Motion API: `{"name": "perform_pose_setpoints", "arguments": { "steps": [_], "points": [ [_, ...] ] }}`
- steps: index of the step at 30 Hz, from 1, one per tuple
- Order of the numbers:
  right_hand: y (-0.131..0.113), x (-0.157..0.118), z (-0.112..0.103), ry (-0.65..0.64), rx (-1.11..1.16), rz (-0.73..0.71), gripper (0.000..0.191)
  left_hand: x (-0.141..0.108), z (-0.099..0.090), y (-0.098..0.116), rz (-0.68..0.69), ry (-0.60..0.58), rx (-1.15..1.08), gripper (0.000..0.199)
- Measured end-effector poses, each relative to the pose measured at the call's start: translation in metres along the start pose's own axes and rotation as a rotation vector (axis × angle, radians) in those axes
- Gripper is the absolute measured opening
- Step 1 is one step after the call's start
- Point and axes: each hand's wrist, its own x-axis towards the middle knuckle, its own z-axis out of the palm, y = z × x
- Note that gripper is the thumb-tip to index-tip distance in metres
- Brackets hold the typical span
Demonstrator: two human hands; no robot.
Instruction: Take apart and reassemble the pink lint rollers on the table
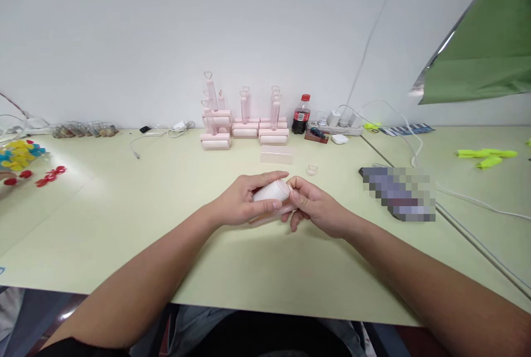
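Note:
My left hand [238, 198] is wrapped round a lint roller [270, 193] with a white roll, held just above the table in front of me. At the roll's right end, the thumb and forefinger of my right hand [317, 209] pinch its edge. What lies between those fingertips is too small to make out. A see-through pink part [265, 218] shows beneath the roll, under my palms. Beyond my hands lie a clear pink cover [276, 154] and small pale heart-shaped pieces [312, 169].
Several pink lint rollers [215, 142] with upright heart-topped handles stand by the wall. Right of them are a cola bottle [301, 115] and a power strip [344, 130]. A blurred-out item [396, 194] and yellow-green pieces [486, 153] lie right; colourful pieces [20, 153] lie left.

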Motion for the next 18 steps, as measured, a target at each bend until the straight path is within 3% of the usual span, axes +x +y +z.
{"name": "perform_pose_setpoints", "arguments": {
  "steps": [3, 5, 12, 18],
  "points": [
    [-0.002, -0.001, 0.0, -0.053, 0.111, 0.014, 0.044, -0.002, -0.006, 0.008, 0.196, -0.098, 0.249, 0.05],
    [-0.002, -0.001, 0.002, -0.046, 0.171, 0.014, 0.044, -0.001, -0.005, 0.01, 0.253, -0.138, 0.389, 0.05],
    [-0.004, 0.0, 0.006, 0.03, 0.189, -0.01, 0.049, 0.004, 0.004, 0.002, 0.221, -0.027, 0.621, 0.048],
    [-0.004, 0.0, 0.007, 0.092, 0.177, -0.03, 0.05, 0.004, 0.006, 0.003, 0.238, -0.036, 0.781, 0.047]
  ]
}}
